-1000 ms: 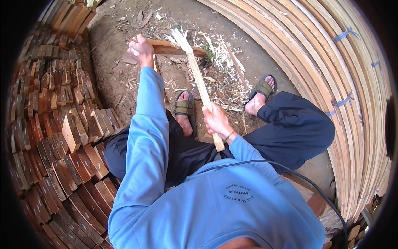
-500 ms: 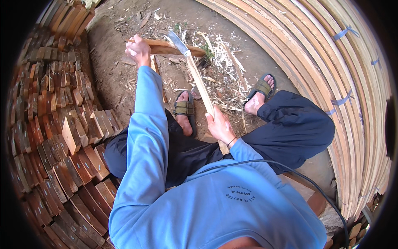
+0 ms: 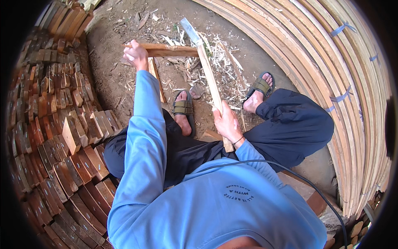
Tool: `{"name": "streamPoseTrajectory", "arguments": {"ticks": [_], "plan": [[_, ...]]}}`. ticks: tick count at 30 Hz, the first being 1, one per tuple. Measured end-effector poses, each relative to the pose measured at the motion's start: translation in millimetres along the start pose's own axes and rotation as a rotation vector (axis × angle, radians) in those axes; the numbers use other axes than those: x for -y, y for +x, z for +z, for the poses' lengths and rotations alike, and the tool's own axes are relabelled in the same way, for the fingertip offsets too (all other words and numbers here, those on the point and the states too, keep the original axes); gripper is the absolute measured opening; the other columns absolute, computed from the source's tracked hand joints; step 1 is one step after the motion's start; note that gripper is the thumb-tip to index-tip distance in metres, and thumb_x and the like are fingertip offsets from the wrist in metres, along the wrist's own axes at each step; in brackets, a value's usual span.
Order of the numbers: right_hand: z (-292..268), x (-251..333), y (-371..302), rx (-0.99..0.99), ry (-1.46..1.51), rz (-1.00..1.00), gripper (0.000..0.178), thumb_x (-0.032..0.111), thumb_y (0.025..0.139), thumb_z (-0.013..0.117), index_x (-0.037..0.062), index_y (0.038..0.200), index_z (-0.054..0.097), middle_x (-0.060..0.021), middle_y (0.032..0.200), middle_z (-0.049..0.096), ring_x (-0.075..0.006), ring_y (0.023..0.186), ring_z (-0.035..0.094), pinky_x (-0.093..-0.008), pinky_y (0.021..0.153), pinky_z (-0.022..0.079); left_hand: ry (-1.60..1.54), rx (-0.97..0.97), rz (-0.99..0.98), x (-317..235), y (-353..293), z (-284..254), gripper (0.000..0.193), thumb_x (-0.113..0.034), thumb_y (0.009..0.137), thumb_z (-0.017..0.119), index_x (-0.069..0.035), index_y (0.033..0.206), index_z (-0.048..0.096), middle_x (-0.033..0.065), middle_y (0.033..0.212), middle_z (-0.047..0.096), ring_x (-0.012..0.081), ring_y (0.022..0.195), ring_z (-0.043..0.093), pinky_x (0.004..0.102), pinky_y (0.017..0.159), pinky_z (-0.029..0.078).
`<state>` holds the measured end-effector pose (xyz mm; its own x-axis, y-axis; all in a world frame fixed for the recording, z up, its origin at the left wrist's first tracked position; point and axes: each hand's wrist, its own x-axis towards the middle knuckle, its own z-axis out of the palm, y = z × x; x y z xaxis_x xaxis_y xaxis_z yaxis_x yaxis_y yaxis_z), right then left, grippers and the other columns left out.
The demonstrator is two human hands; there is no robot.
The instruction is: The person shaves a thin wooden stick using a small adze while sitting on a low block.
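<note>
Wood in both hands, that was your position. Your left hand [image 3: 135, 55] was stretched well out ahead of you, fingers wrapped round the near end of a reddish wood piece [image 3: 172, 50], holding it level above the dirt; gripping it at the very end kept your fingers far from the blade. Your right hand [image 3: 226, 123] sat close to your knee, clenched tight around the pale wooden handle of a long hatchet-like tool [image 3: 207, 72], low on the shaft, which gave you reach. The metal blade [image 3: 190, 30] lay just past the far end of the wood piece, seemingly touching it, though the fisheye bend made the exact contact hard to call.

Below your left hand another narrow stick [image 3: 157, 79] stood propped in the ground. Between your hands your sandalled left foot [image 3: 183, 108] was planted, and beyond your right hand the right foot [image 3: 258, 91] rested among pale shavings [image 3: 219, 66] strewn under the blade, right where cuttings would drop.

Outside your left arm ran stacked short wood blocks [image 3: 62, 137], close enough to reach. Outside your right, long pale bent slats [image 3: 331, 62] were bundled with blue ties.
</note>
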<state>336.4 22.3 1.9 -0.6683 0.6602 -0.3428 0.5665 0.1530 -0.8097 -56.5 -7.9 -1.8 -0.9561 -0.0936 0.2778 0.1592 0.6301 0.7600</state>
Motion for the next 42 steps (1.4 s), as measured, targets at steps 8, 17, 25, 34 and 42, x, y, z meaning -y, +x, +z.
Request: {"name": "streamPoseTrajectory", "arguments": {"ticks": [8, 17, 25, 34, 42], "plan": [[21, -6, -2, 0.094, -0.045, -0.118, 0.020, 0.013, 0.093, 0.056, -0.0023, 0.103, 0.047, -0.0291, 0.071, 0.061, -0.0495, 0.072, 0.062, -0.0563, 0.065, 0.049, 0.050, 0.006, -0.012, -18, -6, 0, 0.045, -0.030, 0.085, 0.046, 0.010, 0.083, 0.067, 0.0327, 0.086, 0.067, 0.0492, 0.087, 0.065, 0.0528, 0.085, 0.046], [28, -4, -1, 0.079, -0.087, -0.179, 0.024, 0.009, 0.093, 0.056, -0.0041, 0.110, 0.045, -0.0245, 0.063, 0.057, -0.0451, 0.060, 0.060, -0.0548, 0.065, 0.047, 0.059, 0.028, -0.026, -18, 3, 2, 0.044, -0.030, 0.084, 0.046, 0.008, 0.080, 0.067, 0.0317, 0.084, 0.067, 0.0475, 0.085, 0.066, 0.0526, 0.081, 0.048], [32, -2, 10, 0.142, -0.112, -0.182, 0.029, 0.005, 0.092, 0.054, -0.0090, 0.114, 0.041, -0.0258, 0.063, 0.058, -0.0460, 0.058, 0.059, -0.0553, 0.057, 0.046, 0.071, 0.031, -0.020, -34, -7, 0, 0.045, -0.030, 0.084, 0.046, 0.008, 0.086, 0.070, 0.0323, 0.090, 0.068, 0.0474, 0.087, 0.066, 0.0533, 0.082, 0.048], [38, 3, 28, 0.171, -0.096, -0.142, 0.025, 0.008, 0.091, 0.056, -0.0082, 0.104, 0.044, -0.0320, 0.067, 0.060, -0.0500, 0.069, 0.065, -0.0558, 0.060, 0.050, 0.049, 0.038, 0.037, -40, -17, -2, 0.042, -0.028, 0.083, 0.047, 0.008, 0.078, 0.067, 0.0296, 0.078, 0.068, 0.0455, 0.077, 0.067, 0.0519, 0.076, 0.048], [27, -1, 27, 0.021, -0.103, -0.272, 0.021, 0.012, 0.096, 0.052, -0.0023, 0.110, 0.045, -0.0215, 0.063, 0.059, -0.0417, 0.055, 0.061, -0.0492, 0.050, 0.047, 0.062, -0.003, 0.060, -35, -13, 3, 0.043, -0.028, 0.084, 0.046, 0.008, 0.080, 0.069, 0.0313, 0.083, 0.068, 0.0470, 0.082, 0.067, 0.0515, 0.081, 0.049]]}}
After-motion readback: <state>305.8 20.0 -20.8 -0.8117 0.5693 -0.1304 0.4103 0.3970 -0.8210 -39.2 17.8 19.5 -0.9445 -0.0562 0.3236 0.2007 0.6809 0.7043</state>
